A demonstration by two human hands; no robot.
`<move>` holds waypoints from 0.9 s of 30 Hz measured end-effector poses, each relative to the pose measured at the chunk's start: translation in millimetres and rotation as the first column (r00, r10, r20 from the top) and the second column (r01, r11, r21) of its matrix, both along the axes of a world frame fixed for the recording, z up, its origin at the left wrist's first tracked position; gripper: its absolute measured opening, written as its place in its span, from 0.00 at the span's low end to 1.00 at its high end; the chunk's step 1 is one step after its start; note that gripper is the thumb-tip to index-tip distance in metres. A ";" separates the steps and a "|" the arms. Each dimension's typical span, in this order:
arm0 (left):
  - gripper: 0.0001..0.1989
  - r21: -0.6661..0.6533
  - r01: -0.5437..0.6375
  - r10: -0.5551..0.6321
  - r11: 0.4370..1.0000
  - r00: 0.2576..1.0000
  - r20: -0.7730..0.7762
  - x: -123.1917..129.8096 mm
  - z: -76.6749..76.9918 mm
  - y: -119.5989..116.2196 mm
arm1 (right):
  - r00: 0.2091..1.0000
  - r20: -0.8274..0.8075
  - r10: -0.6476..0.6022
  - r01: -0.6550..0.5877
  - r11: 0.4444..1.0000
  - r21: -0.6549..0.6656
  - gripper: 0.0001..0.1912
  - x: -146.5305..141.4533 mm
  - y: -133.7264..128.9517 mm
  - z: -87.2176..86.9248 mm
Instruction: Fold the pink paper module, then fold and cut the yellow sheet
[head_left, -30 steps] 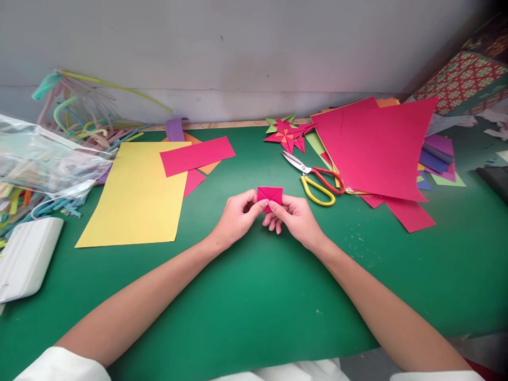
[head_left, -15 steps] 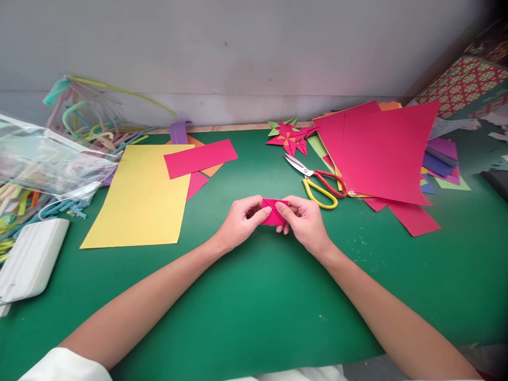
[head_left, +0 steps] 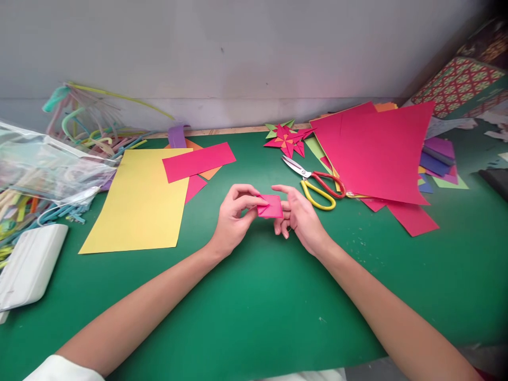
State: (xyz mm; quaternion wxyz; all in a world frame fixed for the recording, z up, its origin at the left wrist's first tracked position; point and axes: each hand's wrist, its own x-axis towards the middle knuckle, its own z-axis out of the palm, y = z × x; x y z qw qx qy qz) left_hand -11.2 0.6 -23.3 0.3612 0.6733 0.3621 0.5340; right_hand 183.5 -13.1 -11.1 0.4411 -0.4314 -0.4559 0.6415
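Note:
A small square of folded pink-red paper (head_left: 271, 207) is held above the green table, with crease lines on its face. My left hand (head_left: 237, 216) pinches it by its left edge between thumb and fingers. On the other side, my right hand (head_left: 300, 218) has its fingers apart, close to the paper's right edge; whether a fingertip touches the paper I cannot tell. Just beyond the right hand lie scissors (head_left: 313, 182) with one red and one yellow handle, blades pointing to the back left. Behind them rests a red folded paper star (head_left: 286, 141) with an orange centre.
On the left lie a yellow sheet (head_left: 138, 201), a red paper strip (head_left: 200, 160), a white device (head_left: 37, 262) and a clear plastic bag (head_left: 51, 159) by pipe cleaners. Large red sheets (head_left: 373, 148) are stacked at right. A grey wall (head_left: 238, 53) closes off the back.
My right hand has let go of the folded paper and spread its fingers. The left hand keeps hold of the paper, which has turned and shifted slightly left.

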 end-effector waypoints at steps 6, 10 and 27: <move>0.16 -0.246 0.048 -0.009 0.968 0.987 0.158 3.7 1.4 1.8 | 0.988 0.089 -0.123 0.109 0.982 0.151 0.22 -0.7 1.7 1.1; 0.17 -0.436 0.178 -0.159 0.882 0.984 0.080 4.4 4.5 0.6 | 0.976 0.114 -0.187 0.162 0.967 0.197 0.19 -1.4 2.0 -1.5; 0.13 -0.412 0.112 -0.180 0.904 0.975 -0.130 3.5 9.3 -4.5 | 0.960 0.190 -0.206 0.156 0.956 0.247 0.14 0.9 2.1 2.3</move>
